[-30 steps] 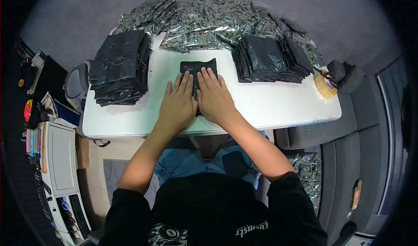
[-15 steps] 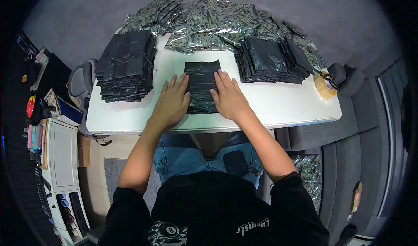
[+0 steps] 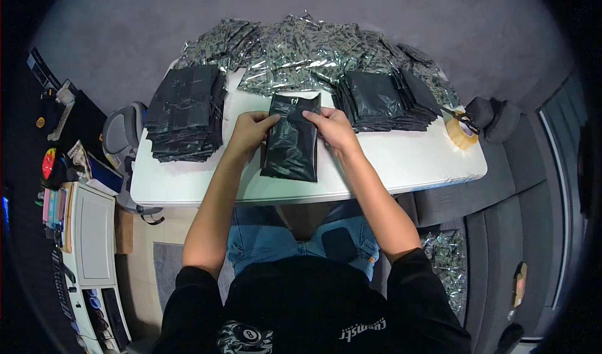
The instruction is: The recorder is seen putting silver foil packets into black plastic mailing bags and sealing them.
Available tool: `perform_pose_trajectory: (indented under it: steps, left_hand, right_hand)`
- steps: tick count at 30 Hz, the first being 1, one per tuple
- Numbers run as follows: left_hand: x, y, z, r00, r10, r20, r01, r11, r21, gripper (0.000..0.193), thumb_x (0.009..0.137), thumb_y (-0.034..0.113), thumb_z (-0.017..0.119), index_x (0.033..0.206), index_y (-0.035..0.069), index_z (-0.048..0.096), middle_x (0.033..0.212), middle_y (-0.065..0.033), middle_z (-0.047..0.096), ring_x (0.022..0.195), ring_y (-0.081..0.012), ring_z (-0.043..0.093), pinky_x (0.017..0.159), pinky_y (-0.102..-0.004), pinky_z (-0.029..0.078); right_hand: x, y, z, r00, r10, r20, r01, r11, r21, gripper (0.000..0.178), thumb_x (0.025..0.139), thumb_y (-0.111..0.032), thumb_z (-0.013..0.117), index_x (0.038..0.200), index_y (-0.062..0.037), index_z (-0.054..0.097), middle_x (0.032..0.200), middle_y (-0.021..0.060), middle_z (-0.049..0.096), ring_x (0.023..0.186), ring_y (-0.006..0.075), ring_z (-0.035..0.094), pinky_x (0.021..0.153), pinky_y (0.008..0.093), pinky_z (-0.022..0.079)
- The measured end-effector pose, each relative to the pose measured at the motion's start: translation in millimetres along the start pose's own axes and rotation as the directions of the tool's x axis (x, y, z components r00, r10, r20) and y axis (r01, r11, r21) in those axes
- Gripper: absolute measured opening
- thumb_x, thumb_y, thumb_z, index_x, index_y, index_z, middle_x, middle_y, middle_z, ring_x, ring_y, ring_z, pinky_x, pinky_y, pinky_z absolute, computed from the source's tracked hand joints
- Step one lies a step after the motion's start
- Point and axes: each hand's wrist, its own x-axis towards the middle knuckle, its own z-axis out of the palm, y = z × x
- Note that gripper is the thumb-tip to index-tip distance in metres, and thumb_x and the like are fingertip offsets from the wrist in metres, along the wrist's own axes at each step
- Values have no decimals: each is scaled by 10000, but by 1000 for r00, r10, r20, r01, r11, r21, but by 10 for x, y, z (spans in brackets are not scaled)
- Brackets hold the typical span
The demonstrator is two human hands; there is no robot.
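Observation:
A glossy black plastic mailing bag [image 3: 290,144] is held over the white table in front of me, its far end raised a little. My left hand [image 3: 252,130] pinches its left edge, thumb on top and fingers underneath. On the opposite edge my right hand [image 3: 334,128] grips it the same way. A tall stack of flat black packages [image 3: 184,112] stands left of my left hand. Beyond my right hand lies another group of black packages [image 3: 376,100], some leaning on each other.
Shiny clear packs of camouflage-patterned goods [image 3: 295,53] are heaped along the table's far edge. A tape roll [image 3: 461,134] with black-handled scissors [image 3: 465,119] lies at the right end of the white table [image 3: 389,166]. A grey sofa [image 3: 501,184] stands to the right, a white cabinet [image 3: 94,235] to the left.
Both hands went from lying flat on the black bag to gripping its sides. The bag has been lifted off the table and tilted, and its surface now looks smoother and glossier.

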Motion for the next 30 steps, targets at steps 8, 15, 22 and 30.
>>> perform_pose_trajectory:
  steps: [8,15,22,30]
  left_hand:
    - [-306,733,-6,605,796,23,-786,593,175,127,973,18,851,1076,-28,792,1006,5,721,878,-86,687,827,-246,557]
    - [-342,1052,-56,564,815,-136,-826,551,-121,83,978,28,831,988,-38,781,981,-11,737,885,-46,633,795,-213,499]
    - [-444,1090,-91,582,813,9,-809,578,109,21,932,-22,831,943,-21,812,993,-37,753,890,-94,646,804,-245,495]
    - [-556,1138,-55,549,835,32,-829,538,152,63,952,-13,816,909,-28,773,952,-35,739,889,-96,657,809,-248,504]
  right_hand:
    - [-337,-702,-92,723,-691,10,674,702,-230,529,968,-281,888,736,10,512,734,-4,481,727,94,417,647,309,365]
    - [-367,-958,-74,727,-674,-134,672,738,-64,267,1004,-217,853,894,-7,732,748,-68,527,722,56,436,649,274,374]
    - [-406,-912,-127,730,-678,-82,669,734,-114,227,1018,-211,844,938,-13,768,771,-106,527,710,29,404,637,240,333]
    - [-516,-982,-105,759,-650,-40,651,759,13,175,1039,-195,826,1013,-24,800,801,-132,560,696,0,390,621,214,315]
